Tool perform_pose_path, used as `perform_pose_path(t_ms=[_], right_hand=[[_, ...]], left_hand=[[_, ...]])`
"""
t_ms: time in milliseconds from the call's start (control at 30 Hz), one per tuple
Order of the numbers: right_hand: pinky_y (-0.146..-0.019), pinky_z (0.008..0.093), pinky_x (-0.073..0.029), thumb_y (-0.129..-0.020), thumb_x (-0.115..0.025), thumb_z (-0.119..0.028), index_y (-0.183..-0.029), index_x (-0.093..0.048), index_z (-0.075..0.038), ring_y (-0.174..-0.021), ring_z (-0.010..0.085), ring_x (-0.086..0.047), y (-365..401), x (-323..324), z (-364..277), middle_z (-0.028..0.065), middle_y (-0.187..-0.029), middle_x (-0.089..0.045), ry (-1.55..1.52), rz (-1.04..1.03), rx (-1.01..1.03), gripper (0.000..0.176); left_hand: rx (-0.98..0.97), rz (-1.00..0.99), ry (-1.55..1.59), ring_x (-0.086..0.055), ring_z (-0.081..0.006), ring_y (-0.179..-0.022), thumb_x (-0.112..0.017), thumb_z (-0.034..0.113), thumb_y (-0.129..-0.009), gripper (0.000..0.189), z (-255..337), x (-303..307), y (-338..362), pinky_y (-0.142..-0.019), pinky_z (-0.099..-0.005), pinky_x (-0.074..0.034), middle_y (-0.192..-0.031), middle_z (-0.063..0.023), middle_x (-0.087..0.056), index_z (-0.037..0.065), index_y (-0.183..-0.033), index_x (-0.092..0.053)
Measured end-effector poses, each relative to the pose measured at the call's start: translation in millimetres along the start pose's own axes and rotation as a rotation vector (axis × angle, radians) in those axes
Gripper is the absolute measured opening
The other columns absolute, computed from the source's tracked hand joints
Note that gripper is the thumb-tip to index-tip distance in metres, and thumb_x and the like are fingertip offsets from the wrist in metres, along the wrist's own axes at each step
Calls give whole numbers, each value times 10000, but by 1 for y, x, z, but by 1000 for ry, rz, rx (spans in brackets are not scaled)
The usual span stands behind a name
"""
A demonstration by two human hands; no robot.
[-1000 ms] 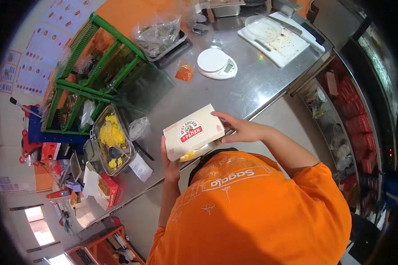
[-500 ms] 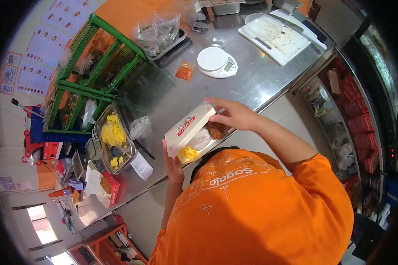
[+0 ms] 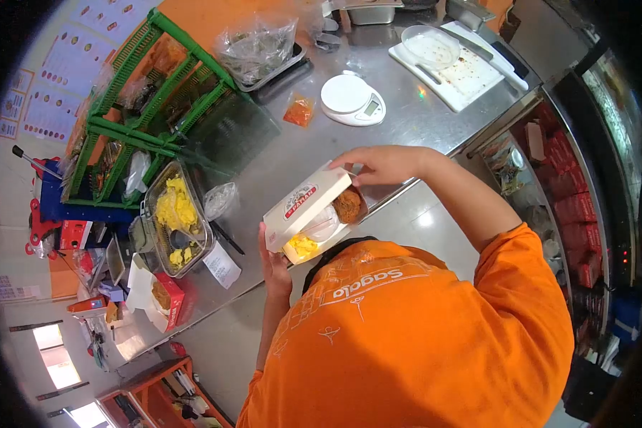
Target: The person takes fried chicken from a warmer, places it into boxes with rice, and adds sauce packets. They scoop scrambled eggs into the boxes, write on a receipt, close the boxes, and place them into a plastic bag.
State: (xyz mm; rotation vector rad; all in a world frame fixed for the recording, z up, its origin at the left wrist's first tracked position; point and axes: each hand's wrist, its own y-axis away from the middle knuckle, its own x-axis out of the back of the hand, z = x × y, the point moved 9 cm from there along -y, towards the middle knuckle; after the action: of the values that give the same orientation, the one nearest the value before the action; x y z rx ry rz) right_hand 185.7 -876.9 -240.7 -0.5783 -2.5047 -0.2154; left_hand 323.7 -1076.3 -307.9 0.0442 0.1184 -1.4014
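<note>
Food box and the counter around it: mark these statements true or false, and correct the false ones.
1. The food box is partly open. True.
2. Its yellow food lies at the end by the right hand. False: it is at the end by the left hand; the brown piece is nearer the right.
3. A knife lies on the cutting board. True.
4. The kitchen scale has a bowl on it. False: its round plate is bare.
5. The small orange packet lies on the counter. True.
</note>
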Motion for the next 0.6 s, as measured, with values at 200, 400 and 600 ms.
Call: perform_pose_path(t_ms=[200, 400, 600], right_hand=[[-971, 323, -356, -880, -464, -108, -1311, -350, -119, -1133, 236, -455, 9, -15, 14, 137, -1241, -454, -324, 97, -154, 447], [-824, 311, -459, -882, -456, -120, -1331, -296, -102, -977, 205, -537, 16, -24, 16, 152, -1167, -488, -416, 115, -129, 477], [-800, 294, -470, -857, -505, -105, -1338, -289, -67, -976, 189, -534, 15, -37, 44, 149, -1163, -493, -443, 198, -213, 528]], left_hand=[[39, 16, 32, -292, -275, -1271, -327, 390, -938, 574, -11, 6, 1, -1002, -403, -326, -1397, -120, -244, 117, -1401, -127], [55, 1, 67, -296, -268, -1266, -333, 337, -947, 532, -9, 7, 3, -1000, -390, -330, -1396, -111, -232, 116, -1395, -150], [66, 52, -234, -286, -240, -1264, -412, 185, -931, 541, -28, 30, 0, -1025, -366, -267, -1394, -122, -213, 64, -1388, -150]])
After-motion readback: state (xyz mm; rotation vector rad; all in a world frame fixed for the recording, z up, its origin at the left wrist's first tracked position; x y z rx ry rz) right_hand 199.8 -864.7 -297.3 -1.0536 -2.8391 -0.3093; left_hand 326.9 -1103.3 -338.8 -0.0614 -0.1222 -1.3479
